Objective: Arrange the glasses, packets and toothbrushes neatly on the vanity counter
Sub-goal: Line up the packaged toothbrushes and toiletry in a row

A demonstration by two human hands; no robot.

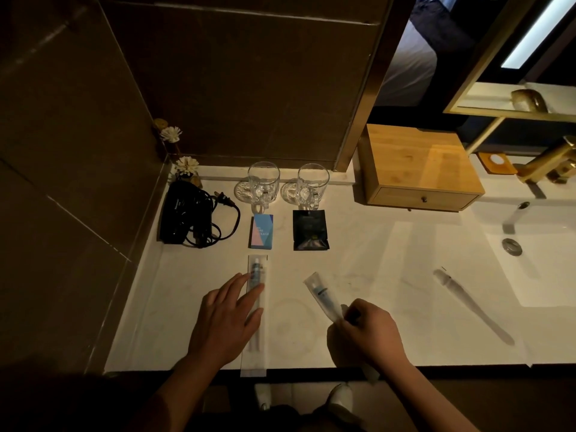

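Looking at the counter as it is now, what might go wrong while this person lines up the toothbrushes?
The left toothbrush packet overhangs the counter's front edge, so a nudge from the left hand might tip it off. The right hand holds the second toothbrush packet tilted; it may land askew under the black packet. Reaching forward might also knock a glass.
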